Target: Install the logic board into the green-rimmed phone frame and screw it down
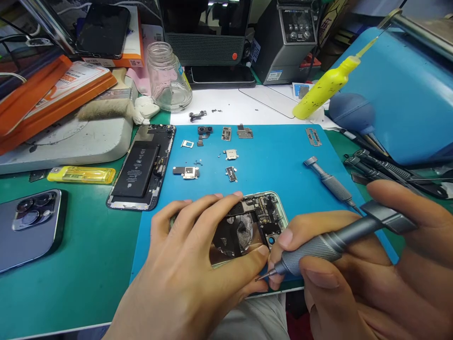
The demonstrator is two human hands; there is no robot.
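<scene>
An opened phone body point(256, 222) with a light green frame lies on the blue mat, its logic board and inner back showing. My left hand point(201, 255) is spread across it, fingers over the far edge and thumb along the near side, gripping it. In my right hand point(354, 274) is a grey precision screwdriver point(311, 255), its thin tip pointing left beside my left thumb. A tiny speck seems to sit at the tip, too small to name. Beyond the phone lie a SIM card reader point(231, 154), a camera module point(205, 132) and several metal shields point(245, 133).
A phone screen with battery point(138, 170) lies on the mat's left edge. A second screwdriver point(331, 182) and black tweezers point(392, 170) are at right. A yellow bottle point(322, 89) stands behind. A blue phone point(31, 226) and a yellow lighter point(81, 174) lie left.
</scene>
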